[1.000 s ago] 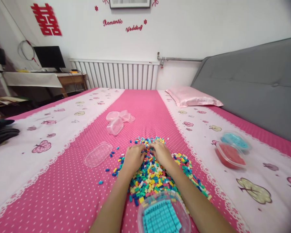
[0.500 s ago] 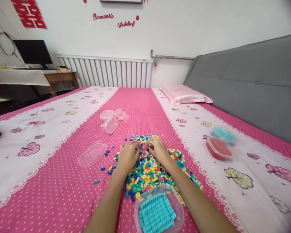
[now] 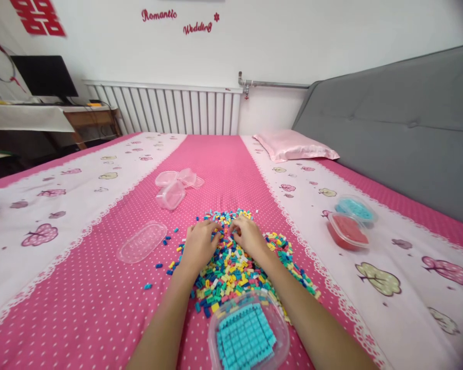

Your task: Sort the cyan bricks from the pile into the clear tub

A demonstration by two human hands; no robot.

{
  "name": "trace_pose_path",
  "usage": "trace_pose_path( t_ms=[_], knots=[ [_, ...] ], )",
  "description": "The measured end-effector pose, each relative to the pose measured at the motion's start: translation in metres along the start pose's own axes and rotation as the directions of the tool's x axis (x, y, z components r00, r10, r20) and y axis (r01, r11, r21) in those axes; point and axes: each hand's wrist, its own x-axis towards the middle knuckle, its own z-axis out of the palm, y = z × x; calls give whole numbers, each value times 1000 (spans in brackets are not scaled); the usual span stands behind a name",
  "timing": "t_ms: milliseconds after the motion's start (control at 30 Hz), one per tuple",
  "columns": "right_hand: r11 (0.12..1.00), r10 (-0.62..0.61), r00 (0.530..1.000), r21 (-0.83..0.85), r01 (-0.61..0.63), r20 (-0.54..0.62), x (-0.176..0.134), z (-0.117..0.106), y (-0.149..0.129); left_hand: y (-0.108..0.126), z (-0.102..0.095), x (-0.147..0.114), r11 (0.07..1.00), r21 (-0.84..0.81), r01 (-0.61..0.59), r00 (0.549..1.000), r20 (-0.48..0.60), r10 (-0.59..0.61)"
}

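Note:
A heap of small, colourful toy building bricks is spread over the pink bedspread. At its far part, my left hand bends over the bricks with fingers curled and thumb drawn in. Facing it across a small gap, my right hand is curled too, its fingertips close together just above the bricks. Whatever the fingertips pinch is too small to make out. Between my forearms, a clear plastic tub holds neat rows of light blue bricks.
A clear lid lies left of the heap, with several clear containers beyond it. To the right stand a tub of red pieces and a tub of blue pieces. A pink pillow lies near the grey headboard.
The whole view has shifted slightly, the scene sitting a little higher and further left. Both hands stay over the same part of the heap, with only small finger movements.

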Motion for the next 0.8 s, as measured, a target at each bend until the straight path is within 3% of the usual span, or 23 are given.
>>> trace_pose_path(
  t_ms=[333,467,567,667,800],
  knots=[
    [959,25,999,284,-14,-33,0,-25,-2,-18,-21,1,982,-152,115,981,-140,-137],
    [902,-24,999,430,33,-25,-20,-45,-18,-2,-24,-2,937,-346,-49,998,11,56],
    [845,-25,999,533,41,-38,-45,-53,-27,15,-19,-5,847,-518,-118,970,122,209],
    [787,38,996,617,19,-79,-64,-54,-29,25,-9,-6,683,-716,-144,942,112,316],
    [726,95,994,687,-30,-56,-72,-53,-25,31,1,-6,717,-674,-178,947,81,311]
  ],
)
